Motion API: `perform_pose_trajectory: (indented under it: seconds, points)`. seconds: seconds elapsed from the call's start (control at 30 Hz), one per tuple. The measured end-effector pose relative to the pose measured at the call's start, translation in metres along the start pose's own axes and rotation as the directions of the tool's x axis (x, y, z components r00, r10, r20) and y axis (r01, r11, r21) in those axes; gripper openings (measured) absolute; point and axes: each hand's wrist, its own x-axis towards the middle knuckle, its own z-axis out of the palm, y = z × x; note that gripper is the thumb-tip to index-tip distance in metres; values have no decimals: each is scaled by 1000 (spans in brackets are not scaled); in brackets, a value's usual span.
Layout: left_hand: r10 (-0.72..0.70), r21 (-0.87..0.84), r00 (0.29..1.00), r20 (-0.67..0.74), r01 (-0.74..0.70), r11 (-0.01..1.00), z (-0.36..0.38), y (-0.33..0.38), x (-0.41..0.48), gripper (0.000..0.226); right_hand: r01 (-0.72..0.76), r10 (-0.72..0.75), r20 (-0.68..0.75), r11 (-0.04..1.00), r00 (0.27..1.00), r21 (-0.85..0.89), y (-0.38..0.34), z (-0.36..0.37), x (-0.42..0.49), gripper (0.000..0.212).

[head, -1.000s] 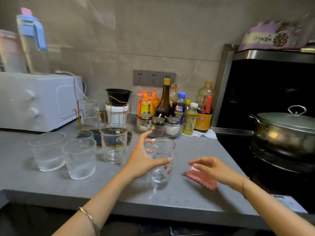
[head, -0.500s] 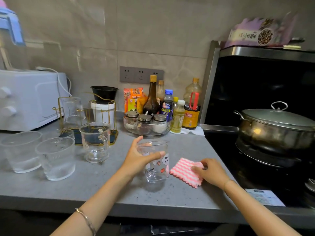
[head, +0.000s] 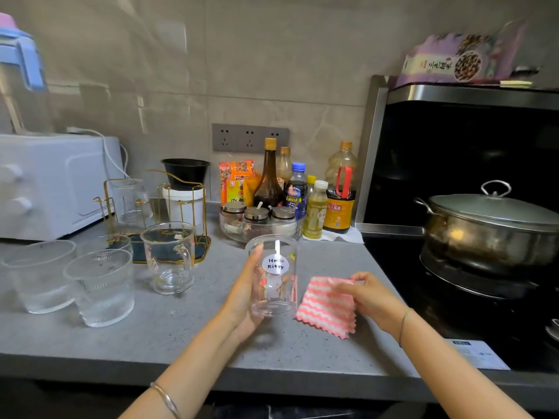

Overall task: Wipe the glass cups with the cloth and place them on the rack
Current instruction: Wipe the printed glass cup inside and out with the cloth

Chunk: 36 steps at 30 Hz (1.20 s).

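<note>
Now lifted: cup point(head: 273, 279) in left hand point(head: 242, 300), cloth point(head: 325, 306) in right hand point(head: 367, 297).

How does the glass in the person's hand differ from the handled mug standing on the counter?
The printed glass is gripped by the left hand; the handled mug stands untouched on the counter. The printed glass shows a Hello Kitty label and no handle; the handled mug has a side handle. Both are clear, upright glass.

Your grey speckled stone countertop point(head: 169, 337) carries: white boxy oven point(head: 54, 186), gold wire rack point(head: 198, 251), ribbed clear glass tumblers point(head: 101, 288), handled clear glass mug point(head: 169, 258), round glass condiment tray point(head: 260, 229), sauce bottles point(head: 269, 179).
</note>
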Motion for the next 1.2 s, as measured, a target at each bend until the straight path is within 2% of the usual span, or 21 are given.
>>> perform_pose_trajectory:
  seconds: [0.07,0.13,0.2,0.23,0.33,0.4,0.47,0.53,0.57,0.63,0.7,0.73,0.8,0.97,1.07,1.2]
  points:
    - [5,-114,1000,7,-5,993,0,3,0,65,-21,27,78,997,997,-77,2,4,-2,40]
    - [5,-152,1000,-16,-8,988,-3,5,1,65,19,17,150,972,989,-233,5,7,-3,26]
    - [-13,-166,999,-32,8,986,-6,6,1,70,96,-44,149,929,988,-356,4,12,-5,5]
    - [-21,-169,999,-32,15,985,-8,7,-1,71,132,-87,131,914,988,-384,3,14,-6,11]
    - [-40,-183,999,-10,38,982,-12,12,-4,66,159,-135,95,932,986,-327,0,20,-3,21]
    - [-48,-174,999,-11,45,984,-13,12,-6,64,184,-175,60,957,983,-225,-6,24,-5,27]
    - [-52,-149,999,-7,51,988,-13,11,-7,71,274,-275,1,958,961,-84,-21,32,-16,29]
    - [-61,-102,998,5,61,993,-11,8,-6,78,423,-425,-13,897,905,128,-39,47,-39,26]
    - [-61,-72,998,-12,60,996,-7,7,-6,77,511,-519,3,842,855,170,-48,57,-52,28]
    - [-49,-35,998,-27,48,998,0,2,-5,70,666,-670,124,742,732,79,-58,77,-68,37]
    - [-17,-1,999,-30,17,1000,5,1,-7,64,778,-736,262,617,625,-121,-51,91,-72,39]
    - [6,19,1000,-28,-5,1000,6,2,-8,61,796,-746,279,576,604,-185,-46,95,-70,39]
    - [38,51,999,-17,-37,998,5,8,-10,59,820,-776,263,544,573,-180,-39,99,-73,39]
    - [53,20,998,-32,-53,998,1,25,-15,64,897,-866,249,390,434,-205,-15,108,-94,41]
    - [42,-27,999,-1,-42,999,2,30,-16,70,910,-886,246,337,393,-242,-11,108,-100,43]
    - [94,-43,994,51,-92,995,8,30,-18,66,893,-875,188,421,445,-157,-26,112,-98,43]
